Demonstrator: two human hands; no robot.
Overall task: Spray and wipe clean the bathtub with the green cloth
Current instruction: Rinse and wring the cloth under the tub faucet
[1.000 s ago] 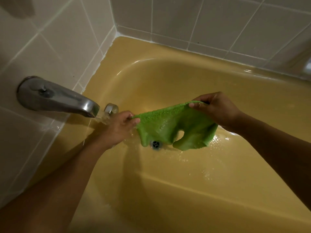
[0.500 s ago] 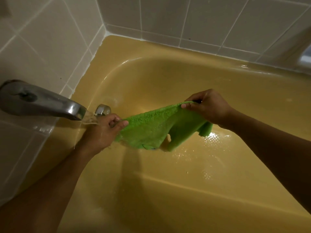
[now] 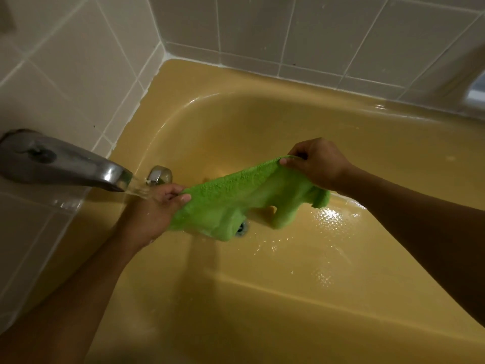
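A green terry cloth [image 3: 244, 198] hangs stretched between both hands above the floor of the yellow bathtub [image 3: 288, 122]. My left hand [image 3: 154, 208] pinches its left corner just under the chrome spout [image 3: 65, 164], and running water falls onto that hand. My right hand [image 3: 317, 164] pinches the cloth's upper right corner, higher and farther into the tub. The cloth's lower edge sags and partly hides the drain [image 3: 242, 227]. No spray bottle is in view.
Beige tiled walls [image 3: 78, 61] close the tub on the left and far sides. A chrome overflow knob [image 3: 159, 175] sits on the tub's end wall beside the spout. The tub floor right of the drain is wet and shiny.
Both hands kept their hold on the cloth. It shifted a little left toward the spout and then lifted slightly; the drain, hidden half a second ago, peeks out again.
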